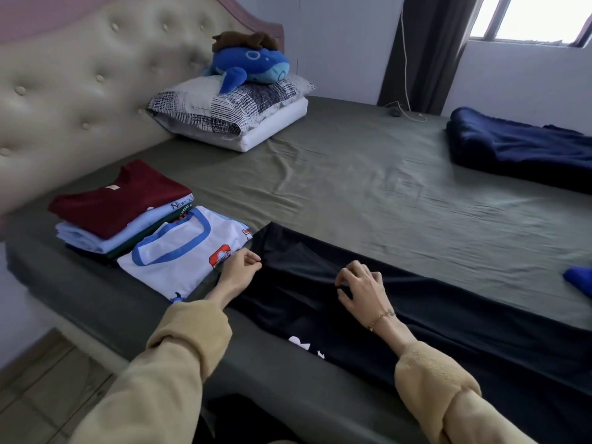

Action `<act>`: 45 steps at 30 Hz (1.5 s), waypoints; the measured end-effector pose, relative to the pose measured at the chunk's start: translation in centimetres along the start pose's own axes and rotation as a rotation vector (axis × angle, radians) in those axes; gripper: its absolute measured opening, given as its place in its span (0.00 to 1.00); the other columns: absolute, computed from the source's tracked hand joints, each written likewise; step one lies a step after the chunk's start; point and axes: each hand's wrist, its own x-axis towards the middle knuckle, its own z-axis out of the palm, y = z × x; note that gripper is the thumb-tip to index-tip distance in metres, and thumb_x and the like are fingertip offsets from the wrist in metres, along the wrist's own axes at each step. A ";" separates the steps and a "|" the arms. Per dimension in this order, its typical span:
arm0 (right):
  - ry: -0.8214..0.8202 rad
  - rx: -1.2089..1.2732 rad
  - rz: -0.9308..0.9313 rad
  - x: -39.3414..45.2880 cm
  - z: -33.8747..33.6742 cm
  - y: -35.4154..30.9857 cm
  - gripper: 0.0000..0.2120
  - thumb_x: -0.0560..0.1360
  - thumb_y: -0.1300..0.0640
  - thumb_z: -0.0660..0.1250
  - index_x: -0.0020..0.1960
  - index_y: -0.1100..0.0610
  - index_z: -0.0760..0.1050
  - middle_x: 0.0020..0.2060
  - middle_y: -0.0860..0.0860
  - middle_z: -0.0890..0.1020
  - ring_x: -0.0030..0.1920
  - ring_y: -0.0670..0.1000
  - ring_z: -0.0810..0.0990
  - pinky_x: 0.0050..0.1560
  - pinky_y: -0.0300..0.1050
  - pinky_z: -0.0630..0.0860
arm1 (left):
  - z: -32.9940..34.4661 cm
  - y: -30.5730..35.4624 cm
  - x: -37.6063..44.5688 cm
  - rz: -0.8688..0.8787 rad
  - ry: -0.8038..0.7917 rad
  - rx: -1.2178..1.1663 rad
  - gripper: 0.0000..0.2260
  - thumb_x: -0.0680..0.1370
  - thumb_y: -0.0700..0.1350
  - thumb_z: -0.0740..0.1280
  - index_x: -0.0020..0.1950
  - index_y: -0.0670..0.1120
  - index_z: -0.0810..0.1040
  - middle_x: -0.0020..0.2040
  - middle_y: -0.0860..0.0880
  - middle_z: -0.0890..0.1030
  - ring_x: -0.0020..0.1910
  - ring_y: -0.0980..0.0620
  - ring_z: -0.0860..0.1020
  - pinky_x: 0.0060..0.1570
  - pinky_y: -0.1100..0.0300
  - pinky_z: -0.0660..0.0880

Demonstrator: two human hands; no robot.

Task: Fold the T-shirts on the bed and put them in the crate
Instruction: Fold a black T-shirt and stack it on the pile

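Observation:
A black T-shirt point(432, 328) with a white print lies spread along the near edge of the bed. My left hand point(240, 270) pinches its cloth at the left end. My right hand point(358, 286) pinches a fold of the same shirt a little to the right. Left of my hands lies a folded white T-shirt with blue trim point(179, 254). Behind it is a stack of folded shirts, with a maroon one point(118, 200) on top and a light blue one point(105, 233) under it. No crate is in view.
The bed has an olive sheet point(368, 187) and a padded headboard point(80, 91). Pillows point(230, 113) with a blue plush toy point(253, 64) sit at the head. A navy garment point(519, 149) lies far right, a blue cloth point(579, 280) at the right edge.

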 end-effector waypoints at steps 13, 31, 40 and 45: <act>-0.437 0.020 -0.225 -2.5 1.2 -8.6 0.12 0.72 0.55 0.62 0.55 0.55 0.71 0.52 0.50 0.77 0.45 0.53 0.74 0.41 0.40 0.64 | -2.5 -3.6 -4.7 -0.113 0.170 0.662 0.21 0.80 0.52 0.61 0.67 0.39 0.70 0.64 0.42 0.75 0.62 0.44 0.74 0.57 0.51 0.74; -0.504 -0.027 -0.013 -7.6 -3.1 -4.1 0.15 0.70 0.49 0.67 0.56 0.50 0.72 0.49 0.45 0.76 0.52 0.49 0.76 0.42 0.41 0.66 | 1.6 -0.4 -7.4 0.559 0.160 0.799 0.12 0.80 0.42 0.58 0.63 0.47 0.70 0.62 0.50 0.71 0.60 0.51 0.70 0.56 0.56 0.68; -0.177 0.064 0.615 -16.1 -7.2 8.2 0.03 0.74 0.55 0.64 0.47 0.49 0.73 0.47 0.47 0.77 0.54 0.50 0.76 0.51 0.43 0.72 | 10.5 5.7 -9.5 0.723 -0.246 0.786 0.21 0.79 0.40 0.57 0.73 0.49 0.64 0.76 0.50 0.59 0.74 0.53 0.57 0.73 0.52 0.55; -0.026 0.035 0.948 -21.1 -10.2 14.1 0.10 0.74 0.55 0.65 0.55 0.54 0.74 0.56 0.53 0.75 0.59 0.53 0.74 0.55 0.47 0.72 | 15.8 8.8 -11.4 0.816 -0.328 0.768 0.23 0.79 0.39 0.58 0.74 0.48 0.63 0.76 0.50 0.59 0.74 0.52 0.57 0.73 0.50 0.52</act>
